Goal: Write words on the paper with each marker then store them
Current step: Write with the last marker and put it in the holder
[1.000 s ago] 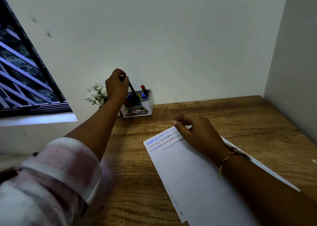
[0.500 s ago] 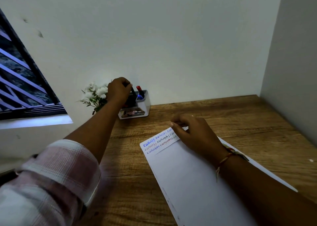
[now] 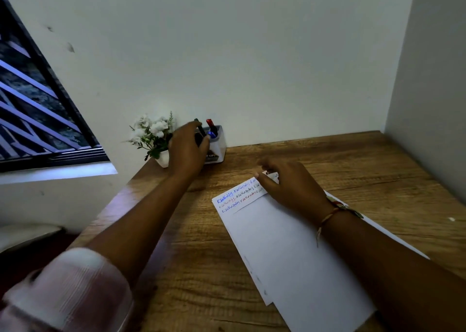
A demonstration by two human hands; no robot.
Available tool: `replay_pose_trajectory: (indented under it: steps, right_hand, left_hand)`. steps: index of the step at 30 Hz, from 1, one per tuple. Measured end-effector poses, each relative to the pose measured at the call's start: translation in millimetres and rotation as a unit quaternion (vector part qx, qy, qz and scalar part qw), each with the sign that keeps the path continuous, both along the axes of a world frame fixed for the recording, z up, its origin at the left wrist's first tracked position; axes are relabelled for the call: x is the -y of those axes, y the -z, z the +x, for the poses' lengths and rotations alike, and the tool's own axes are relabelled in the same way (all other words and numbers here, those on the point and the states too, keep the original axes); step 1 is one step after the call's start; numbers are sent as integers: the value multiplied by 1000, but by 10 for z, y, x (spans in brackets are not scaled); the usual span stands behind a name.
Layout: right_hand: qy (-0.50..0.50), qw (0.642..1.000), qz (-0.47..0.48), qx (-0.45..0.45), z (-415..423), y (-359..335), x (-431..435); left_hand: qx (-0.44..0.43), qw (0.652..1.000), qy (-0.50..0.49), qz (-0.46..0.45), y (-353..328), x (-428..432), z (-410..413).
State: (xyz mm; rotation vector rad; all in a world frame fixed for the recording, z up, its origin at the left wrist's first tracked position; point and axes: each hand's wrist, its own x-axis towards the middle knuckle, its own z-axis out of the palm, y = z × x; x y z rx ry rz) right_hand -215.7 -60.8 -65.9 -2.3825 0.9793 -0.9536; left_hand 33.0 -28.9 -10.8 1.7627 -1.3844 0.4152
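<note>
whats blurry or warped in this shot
Head view: the sleeve at lower left is smeared by motion; the window bars lean from wide-angle distortion; the writing on the paper is fairly sharp.

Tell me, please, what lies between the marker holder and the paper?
In the head view, only bare wooden desk separates the marker holder from the paper.
</note>
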Motion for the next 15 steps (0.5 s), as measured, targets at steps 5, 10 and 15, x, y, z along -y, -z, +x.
replay_pose_trajectory:
  steps: [5, 10, 15]
  right_hand:
    - [16, 997, -13, -70, -28, -1, 24]
    - [51, 985, -1, -166, -132, 6, 21]
    - [63, 971, 13, -228, -236, -1, 44]
  left_hand:
    - [-70, 992, 49, 93, 445, -447, -519]
    - [-67, 968, 109, 214, 755, -580, -596]
    - [-3, 961, 126, 245, 720, -592, -654]
